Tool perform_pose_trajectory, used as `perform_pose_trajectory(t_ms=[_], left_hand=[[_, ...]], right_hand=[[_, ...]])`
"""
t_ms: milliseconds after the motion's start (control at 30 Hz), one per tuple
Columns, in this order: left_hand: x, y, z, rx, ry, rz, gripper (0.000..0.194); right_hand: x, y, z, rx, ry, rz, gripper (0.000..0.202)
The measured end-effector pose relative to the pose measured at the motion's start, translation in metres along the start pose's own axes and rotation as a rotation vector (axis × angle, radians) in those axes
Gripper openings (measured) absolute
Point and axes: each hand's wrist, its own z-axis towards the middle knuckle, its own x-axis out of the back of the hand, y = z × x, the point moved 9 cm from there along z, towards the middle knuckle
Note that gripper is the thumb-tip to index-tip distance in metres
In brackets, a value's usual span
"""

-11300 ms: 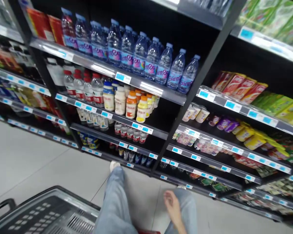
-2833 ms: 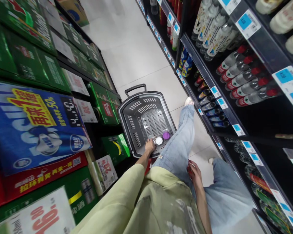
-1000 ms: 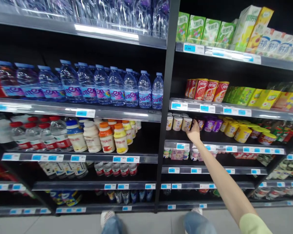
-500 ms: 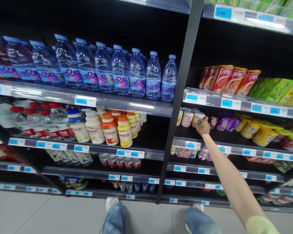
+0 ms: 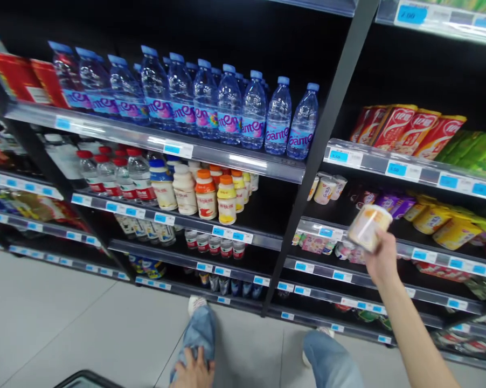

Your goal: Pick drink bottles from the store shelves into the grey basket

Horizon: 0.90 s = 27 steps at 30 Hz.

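Observation:
My right hand [image 5: 382, 256] grips a short white can [image 5: 369, 223] with an orange-and-gold printed label, in front of the right-hand shelf unit. The can is tilted and slightly blurred, clear of the shelf edge behind it. Similar white cans [image 5: 326, 189] stand on that shelf beside the upright post. To their right are purple packs [image 5: 392, 205] and yellow cups [image 5: 431, 218]. Low in the view, my left hand [image 5: 192, 371] is by my left knee, its fingers apart and holding nothing.
A black post [image 5: 340, 89] divides the shelves. Water bottles [image 5: 229, 105] line the left upper shelf, with capped drink bottles [image 5: 206, 196] below. Red cartons [image 5: 418, 129] stand at upper right. A dark rounded rim [image 5: 85, 376] shows at the bottom edge, above the grey floor [image 5: 65, 318].
My right hand has drawn the white can off the shelf towards me and tilted it. My left hand and a dark rim have come into view below. The view has swung left.

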Motion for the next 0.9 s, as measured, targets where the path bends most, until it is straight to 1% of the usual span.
perform_pose_trajectory(t_ms=[33, 100, 167, 200, 267, 300, 333, 367, 400, 467, 500, 567, 633, 700, 800, 900], left_hand=[[0.001, 0.001, 0.0, 0.004, -0.018, 0.0, 0.032], [0.0, 0.003, 0.001, 0.017, -0.082, -0.004, 0.033], [-0.002, 0.005, 0.001, 0.031, -0.167, -0.014, 0.036], [-0.003, 0.005, 0.001, 0.037, -0.212, -0.024, 0.038], [-0.004, 0.007, 0.001, 0.05, -0.301, -0.058, 0.041], [-0.003, 0.007, 0.002, 0.055, -0.346, -0.081, 0.043], [-0.001, 0.007, 0.002, 0.058, -0.393, -0.105, 0.043], [0.002, 0.008, 0.002, 0.06, -0.439, -0.128, 0.044], [0.006, 0.008, 0.002, 0.065, -0.482, -0.148, 0.045], [0.016, 0.011, 0.002, 0.068, -0.561, -0.187, 0.047], [0.021, 0.013, 0.003, 0.073, -0.575, -0.198, 0.048], [0.027, 0.018, 0.003, 0.087, -0.618, -0.207, 0.049], [0.029, 0.023, 0.001, 0.088, -0.644, -0.213, 0.05], [0.029, 0.026, -0.002, 0.089, -0.656, -0.214, 0.051], [0.027, 0.024, -0.006, 0.099, -0.677, -0.22, 0.05], [0.027, 0.022, -0.007, 0.107, -0.692, -0.225, 0.05]], right_hand=[[0.016, 0.008, -0.027, -0.073, -0.018, 0.037, 0.052], [0.044, 0.038, -0.085, -0.261, -0.113, 0.114, 0.062], [0.07, 0.084, -0.149, -0.496, -0.221, 0.187, 0.07], [0.088, 0.111, -0.182, -0.615, -0.223, 0.219, 0.072], [0.125, 0.166, -0.244, -0.792, -0.141, 0.292, 0.071], [0.142, 0.191, -0.273, -0.855, -0.078, 0.332, 0.073], [0.156, 0.212, -0.301, -0.902, -0.027, 0.365, 0.069], [0.167, 0.228, -0.326, -0.926, 0.015, 0.392, 0.061], [0.174, 0.238, -0.349, -0.941, 0.051, 0.432, 0.056], [0.175, 0.245, -0.384, -1.005, 0.024, 0.506, 0.045], [0.171, 0.244, -0.394, -1.033, -0.018, 0.54, 0.046], [0.162, 0.239, -0.399, -1.064, -0.112, 0.622, 0.059], [0.155, 0.24, -0.393, -1.101, -0.182, 0.687, 0.067], [0.153, 0.246, -0.386, -1.122, -0.218, 0.694, 0.066], [0.155, 0.254, -0.378, -1.107, -0.202, 0.673, 0.06], [0.157, 0.257, -0.377, -1.107, -0.156, 0.651, 0.056]])
